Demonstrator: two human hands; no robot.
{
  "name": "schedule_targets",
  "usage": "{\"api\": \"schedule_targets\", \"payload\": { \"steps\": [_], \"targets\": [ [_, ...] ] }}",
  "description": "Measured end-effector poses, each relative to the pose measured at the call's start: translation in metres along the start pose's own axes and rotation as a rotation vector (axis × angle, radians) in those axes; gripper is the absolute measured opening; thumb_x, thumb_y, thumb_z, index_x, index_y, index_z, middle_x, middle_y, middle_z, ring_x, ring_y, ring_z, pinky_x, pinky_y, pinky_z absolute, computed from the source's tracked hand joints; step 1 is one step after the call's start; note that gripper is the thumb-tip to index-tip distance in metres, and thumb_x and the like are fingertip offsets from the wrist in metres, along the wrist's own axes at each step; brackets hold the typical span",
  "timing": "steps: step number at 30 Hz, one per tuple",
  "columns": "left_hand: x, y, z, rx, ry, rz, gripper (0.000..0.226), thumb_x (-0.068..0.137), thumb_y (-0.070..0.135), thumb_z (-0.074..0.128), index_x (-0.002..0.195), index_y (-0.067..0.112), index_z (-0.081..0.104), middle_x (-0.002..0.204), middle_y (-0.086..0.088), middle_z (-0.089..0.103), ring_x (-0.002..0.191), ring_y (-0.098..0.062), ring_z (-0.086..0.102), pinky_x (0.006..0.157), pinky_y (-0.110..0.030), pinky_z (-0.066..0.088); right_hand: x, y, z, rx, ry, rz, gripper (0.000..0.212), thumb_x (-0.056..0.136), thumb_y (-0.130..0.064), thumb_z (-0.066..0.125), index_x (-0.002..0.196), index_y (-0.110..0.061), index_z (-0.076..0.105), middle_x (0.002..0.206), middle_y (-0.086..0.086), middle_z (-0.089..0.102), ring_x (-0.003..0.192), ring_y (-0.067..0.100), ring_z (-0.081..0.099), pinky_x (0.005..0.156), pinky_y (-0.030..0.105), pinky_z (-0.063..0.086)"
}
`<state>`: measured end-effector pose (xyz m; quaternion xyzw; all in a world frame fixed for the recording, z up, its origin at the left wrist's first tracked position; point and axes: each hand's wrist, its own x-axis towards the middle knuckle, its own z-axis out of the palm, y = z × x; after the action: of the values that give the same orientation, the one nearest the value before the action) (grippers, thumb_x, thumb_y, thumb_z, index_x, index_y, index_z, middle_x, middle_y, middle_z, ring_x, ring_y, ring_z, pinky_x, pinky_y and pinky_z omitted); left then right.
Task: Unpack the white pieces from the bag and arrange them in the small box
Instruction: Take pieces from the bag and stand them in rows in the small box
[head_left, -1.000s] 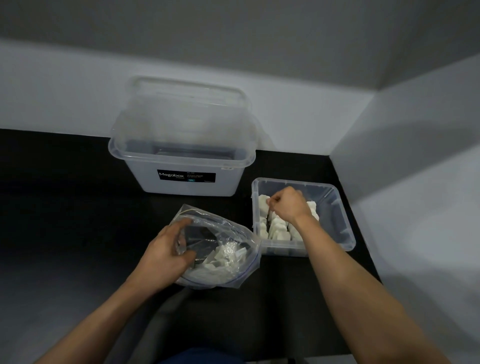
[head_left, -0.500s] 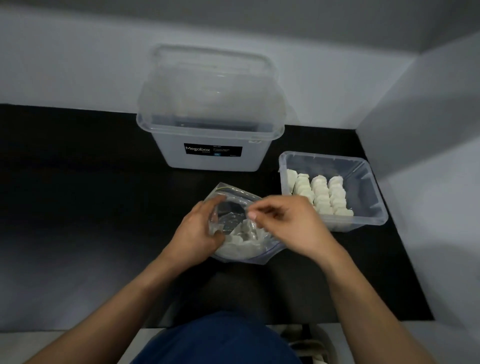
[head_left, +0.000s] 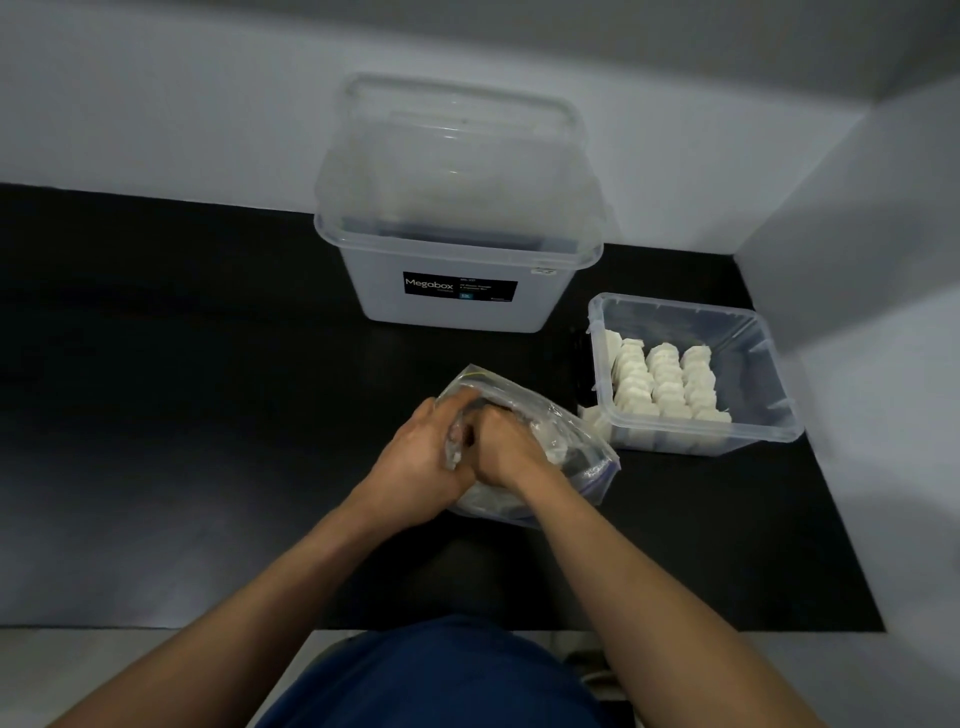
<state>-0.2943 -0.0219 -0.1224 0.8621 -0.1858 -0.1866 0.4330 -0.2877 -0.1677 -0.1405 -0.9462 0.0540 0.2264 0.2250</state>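
A clear plastic bag (head_left: 566, 441) with white pieces inside lies on the black table in the middle. My left hand (head_left: 421, 457) grips the bag's open edge. My right hand (head_left: 506, 449) reaches into the bag's mouth, its fingers curled and hidden inside; what they hold cannot be seen. To the right stands the small clear box (head_left: 769, 415), with white pieces (head_left: 662, 379) lined up in three rows in its left half. A few more white pieces lean against the box's left wall.
A large translucent storage box (head_left: 457, 291) with a black label stands behind the bag, its lid leaning on the back wall. White walls close the table at the back and right. The table's near edge (head_left: 156, 626) runs in front of me.
My right hand left the small box, crossed to the bag and went into its mouth. The left hand kept its hold on the bag. The camera tilted down and shifted left.
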Motion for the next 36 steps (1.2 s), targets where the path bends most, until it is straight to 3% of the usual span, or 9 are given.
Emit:
{"api": "schedule_targets", "payload": {
  "steps": [6, 11, 15, 19, 23, 26, 29, 33, 36],
  "targets": [
    [-0.001, 0.003, -0.01, -0.032, -0.013, -0.012, 0.078, 0.085, 0.023, 0.072, 0.152, 0.035, 0.034, 0.136, 0.01, 0.043, 0.121, -0.004, 0.046, 0.098, -0.022, 0.041, -0.027, -0.002, -0.014, 0.057, 0.139, -0.025, 0.012, 0.092, -0.018, 0.066, 0.103, -0.019, 0.07, 0.1, 0.0, 0.072, 0.097, 0.022, 0.068, 0.079, 0.032, 0.051],
    [0.002, 0.009, -0.015, -0.058, -0.014, -0.052, 0.07, 0.09, 0.012, 0.064, 0.146, 0.043, 0.037, 0.13, 0.009, 0.042, 0.116, -0.006, 0.047, 0.092, -0.023, 0.043, -0.065, 0.002, -0.031, 0.043, 0.371, -0.113, 0.031, 0.098, -0.023, 0.06, 0.128, -0.021, 0.068, 0.121, -0.001, 0.071, 0.112, 0.018, 0.065, 0.097, 0.035, 0.051],
    [0.004, 0.015, -0.015, -0.161, 0.022, -0.089, 0.044, 0.089, 0.016, 0.068, 0.116, 0.05, 0.058, 0.115, 0.01, 0.047, 0.107, -0.004, 0.05, 0.081, -0.02, 0.041, -0.083, 0.023, -0.043, 0.489, 0.479, -0.034, 0.021, 0.094, -0.017, 0.07, 0.113, -0.026, 0.075, 0.096, -0.013, 0.073, 0.091, 0.006, 0.071, 0.086, 0.029, 0.06],
    [0.004, 0.024, -0.016, -0.318, -0.008, -0.151, 0.02, 0.086, 0.042, 0.075, 0.103, 0.046, 0.066, 0.116, 0.009, 0.054, 0.107, -0.005, 0.055, 0.088, -0.028, 0.047, -0.086, 0.027, -0.046, 1.17, 0.385, 0.084, 0.014, 0.094, -0.004, 0.072, 0.106, -0.012, 0.073, 0.093, 0.005, 0.078, 0.085, 0.021, 0.076, 0.079, 0.029, 0.062],
    [0.002, 0.025, -0.018, -0.371, -0.071, -0.148, 0.031, 0.079, 0.057, 0.076, 0.108, 0.049, 0.069, 0.117, 0.008, 0.057, 0.109, -0.007, 0.059, 0.094, -0.032, 0.052, -0.086, 0.026, -0.039, 1.4, 0.382, 0.126, 0.017, 0.093, -0.005, 0.073, 0.11, -0.005, 0.07, 0.099, 0.013, 0.079, 0.089, 0.024, 0.076, 0.083, 0.033, 0.061],
    [0.002, 0.023, -0.014, -0.313, -0.048, -0.106, 0.02, 0.083, 0.055, 0.073, 0.102, 0.05, 0.071, 0.11, 0.007, 0.06, 0.102, -0.007, 0.062, 0.089, -0.03, 0.051, -0.086, 0.021, -0.028, 1.444, 0.349, 0.128, 0.012, 0.095, -0.008, 0.072, 0.106, -0.009, 0.07, 0.098, 0.012, 0.079, 0.088, 0.022, 0.076, 0.081, 0.032, 0.059],
    [0.002, 0.021, -0.012, -0.293, 0.019, -0.105, 0.004, 0.091, 0.047, 0.068, 0.092, 0.045, 0.072, 0.104, 0.004, 0.059, 0.094, -0.009, 0.062, 0.084, -0.03, 0.05, -0.087, 0.02, -0.02, 1.332, 0.3, 0.124, 0.007, 0.096, -0.012, 0.072, 0.103, -0.011, 0.071, 0.093, 0.01, 0.079, 0.088, 0.021, 0.076, 0.082, 0.034, 0.062],
    [0.003, 0.02, -0.015, -0.135, 0.034, -0.065, 0.008, 0.09, 0.042, 0.07, 0.084, 0.038, 0.069, 0.1, 0.005, 0.056, 0.087, -0.007, 0.057, 0.076, -0.026, 0.042, -0.094, 0.033, -0.022, 0.504, 0.424, 0.066, 0.027, 0.094, -0.032, 0.073, 0.121, -0.029, 0.07, 0.105, -0.014, 0.075, 0.09, 0.001, 0.072, 0.086, 0.029, 0.061],
    [0.004, 0.019, -0.018, -0.033, 0.009, 0.016, 0.01, 0.087, 0.042, 0.073, 0.082, 0.037, 0.067, 0.097, 0.005, 0.054, 0.085, -0.006, 0.056, 0.072, -0.024, 0.039, -0.098, 0.032, -0.032, 0.321, 0.59, -0.169, 0.037, 0.099, -0.03, 0.066, 0.136, -0.03, 0.064, 0.129, -0.014, 0.066, 0.108, 0.001, 0.065, 0.093, 0.021, 0.053]
  ]
}}
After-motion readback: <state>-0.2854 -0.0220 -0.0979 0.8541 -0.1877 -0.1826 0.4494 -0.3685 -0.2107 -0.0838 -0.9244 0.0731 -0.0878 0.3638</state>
